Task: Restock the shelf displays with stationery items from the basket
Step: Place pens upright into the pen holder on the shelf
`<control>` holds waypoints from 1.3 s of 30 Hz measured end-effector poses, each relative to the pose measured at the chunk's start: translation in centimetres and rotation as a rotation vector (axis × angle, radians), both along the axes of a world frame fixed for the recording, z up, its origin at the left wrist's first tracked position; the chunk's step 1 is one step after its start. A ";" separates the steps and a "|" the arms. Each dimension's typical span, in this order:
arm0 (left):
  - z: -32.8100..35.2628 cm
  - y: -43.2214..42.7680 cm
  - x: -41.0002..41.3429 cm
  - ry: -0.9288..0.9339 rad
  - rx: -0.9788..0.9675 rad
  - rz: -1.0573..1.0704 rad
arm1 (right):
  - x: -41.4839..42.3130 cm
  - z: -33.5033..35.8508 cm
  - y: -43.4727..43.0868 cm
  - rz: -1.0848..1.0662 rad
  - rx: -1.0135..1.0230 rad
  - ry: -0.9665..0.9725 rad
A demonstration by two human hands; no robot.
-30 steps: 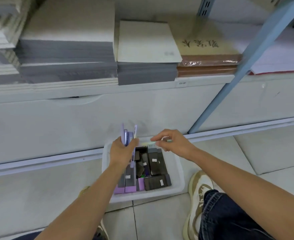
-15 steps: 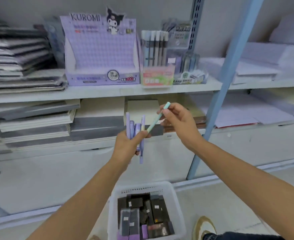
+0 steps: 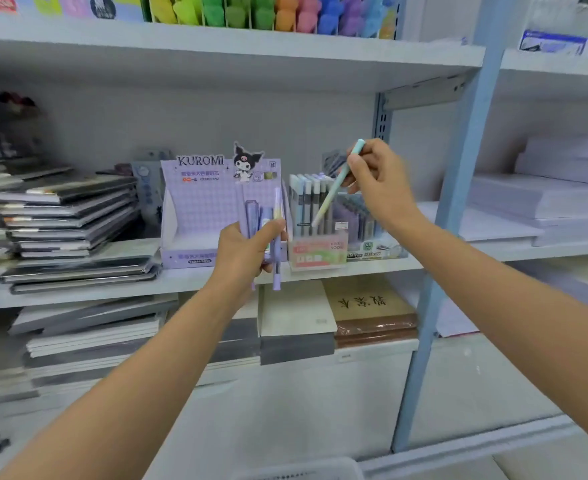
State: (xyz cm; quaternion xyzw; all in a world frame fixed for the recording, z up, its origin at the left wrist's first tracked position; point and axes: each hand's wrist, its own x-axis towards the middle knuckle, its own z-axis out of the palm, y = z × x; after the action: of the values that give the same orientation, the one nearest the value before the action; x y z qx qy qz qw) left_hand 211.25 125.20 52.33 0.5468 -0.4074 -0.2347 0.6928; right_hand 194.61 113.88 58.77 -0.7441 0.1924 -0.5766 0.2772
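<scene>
My left hand (image 3: 244, 251) grips a bunch of purple pens (image 3: 275, 237) upright, in front of the purple Kuromi display box (image 3: 195, 209) on the middle shelf. My right hand (image 3: 379, 181) pinches a single pale green pen (image 3: 334, 188) near its top end. That pen slants down-left, its tip over the pink display box of pens (image 3: 316, 254) beside the Kuromi box. Only the white rim of the basket (image 3: 299, 471) shows at the bottom edge.
Stacked notebooks (image 3: 74, 220) fill the shelf's left side and the shelf below. A blue upright post (image 3: 458, 202) stands just right of my right arm. White paper stacks (image 3: 542, 202) lie beyond it. Coloured items line the top shelf (image 3: 251, 12).
The view rose from the basket on the floor to the shelves. Both hands lifted to the middle shelf. My right hand carried the green pen up and right, toward the pink pen box.
</scene>
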 end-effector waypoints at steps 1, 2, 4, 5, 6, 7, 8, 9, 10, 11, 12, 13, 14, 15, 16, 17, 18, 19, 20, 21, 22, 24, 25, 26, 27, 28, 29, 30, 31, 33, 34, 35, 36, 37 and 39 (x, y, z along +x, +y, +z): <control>0.1 -0.3 0.2 -0.004 0.009 0.009 | 0.1 0.0 -0.3 -0.013 -0.008 0.015; 0.2 -0.6 0.4 -0.007 0.012 0.010 | 0.1 0.0 -0.7 -0.024 -0.014 0.013; 0.4 -1.1 0.5 -0.017 0.010 -0.003 | -0.2 0.2 -1.4 -0.045 -0.021 -0.047; 0.4 -1.3 0.4 -0.020 0.011 -0.012 | -0.4 0.3 -1.7 -0.054 -0.016 -0.097; 0.5 -1.4 0.4 -0.021 0.009 -0.024 | -0.7 0.5 -2.1 -0.062 -0.008 -0.140; 0.5 -1.5 0.3 -0.024 0.007 -0.035 | -0.8 0.7 -2.4 -0.066 0.001 -0.158; 0.5 -1.7 0.3 -0.028 0.008 -0.040 | -0.9 0.8 -2.7 -0.063 0.011 -0.143; 0.6 -1.8 0.2 -0.034 0.012 -0.041 | -0.9 0.7 -2.8 -0.053 0.022 -0.100; 0.7 -1.9 0.1 -0.039 0.016 -0.039 | -0.6 0.4 -3.0 -0.046 0.033 -0.044; 0.8 -2.0 -0.1 -0.044 0.018 -0.038 | -0.3 -0.1 -3.1 -0.047 0.042 0.014; 0.8 -2.1 -0.2 -0.046 0.018 -0.038 | 0.0 -0.6 -3.2 -0.054 0.047 0.064; 0.9 -2.3 -0.3 -0.048 0.017 -0.038 | 0.4 -1.2 -3.2 -0.063 0.046 0.105; 0.9 -2.4 -0.4 -0.051 0.016 -0.038 | 0.7 -1.7 -3.3 -0.070 0.040 0.135; 0.9 -2.5 -0.4 -0.055 0.016 -0.041 | 0.9 -2.0 -3.4 -0.076 0.030 0.154; 0.8 -2.7 -0.5 -0.057 0.017 -0.044 | 1.1 -2.2 -3.5 -0.080 0.019 0.167; 0.7 -2.8 -0.5 -0.061 0.021 -0.045 | 1.0 -2.3 -3.6 -0.083 0.008 0.179; 0.7 -2.8 -0.5 -0.067 0.027 -0.042 | 0.9 -2.2 -3.8 -0.085 -0.005 0.193; 0.6 -2.9 -0.4 -0.070 0.032 -0.039 | 0.8 -2.0 -3.9 -0.086 -0.018 0.204; 0.6 -3.0 -0.4 -0.070 0.034 -0.038 | 0.7 -1.9 -4.0 -0.084 -0.027 0.208; 0.6 -3.0 -0.4 -0.067 0.035 -0.039 | 0.6 -1.7 -4.2 -0.078 -0.028 0.203; 0.6 -3.1 -0.3 -0.064 0.036 -0.038 | 0.5 -1.6 -4.3 -0.066 -0.021 0.196; 0.6 -3.2 -0.3 -0.060 0.037 -0.036 | 0.7 -1.5 -4.4 -0.037 0.002 0.209; 0.6 -3.3 -0.2 -0.059 0.037 -0.037 | 0.7 -1.5 -4.4 -0.024 0.006 0.226; 0.6 -3.3 -0.2 -0.058 0.038 -0.037 | 0.8 -1.4 -4.4 -0.013 0.002 0.243; 0.6 -3.4 -0.2 -0.057 0.039 -0.038 | 0.9 -1.3 -4.4 -0.001 -0.004 0.261; 0.6 -3.4 -0.1 -0.056 0.040 -0.040 | 1.0 -1.1 -4.4 0.008 -0.011 0.284; 0.6 -3.5 -0.1 -0.055 0.040 -0.044 | 1.0 -0.9 -4.5 0.013 -0.018 0.309; 0.7 -3.5 -0.1 -0.055 0.042 -0.044 | 1.0 -0.7 -4.6 0.010 -0.025 0.329; 0.7 -3.6 -0.1 -0.056 0.046 -0.041 | 1.2 -0.5 -4.7 0.001 -0.029 0.341; 0.6 -3.7 -0.1 -0.064 0.052 -0.034 | 1.4 -0.4 -4.8 -0.021 -0.033 0.337; 0.6 -3.7 0.0 -0.069 0.054 -0.032 | 1.5 -0.5 -4.9 -0.034 -0.038 0.334; 0.6 -3.7 0.0 -0.073 0.056 -0.032 | 1.6 -0.6 -4.9 -0.049 -0.046 0.339; 0.6 -3.6 0.0 -0.075 0.056 -0.034 | 1.6 -0.7 -4.9 -0.062 -0.056 0.347; 0.7 -3.6 -0.1 -0.076 0.053 -0.038 | 1.6 -0.7 -5.0 -0.070 -0.066 0.355; 0.7 -3.6 -0.1 -0.073 0.048 -0.039 | 1.4 -0.6 -5.0 -0.077 -0.086 0.370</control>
State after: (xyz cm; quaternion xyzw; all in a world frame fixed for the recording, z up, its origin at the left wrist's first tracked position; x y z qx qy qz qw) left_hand 211.19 121.58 53.02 0.5635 -0.4374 -0.2374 0.6594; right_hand 196.05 108.87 58.16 -0.8408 0.2436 -0.4477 0.1826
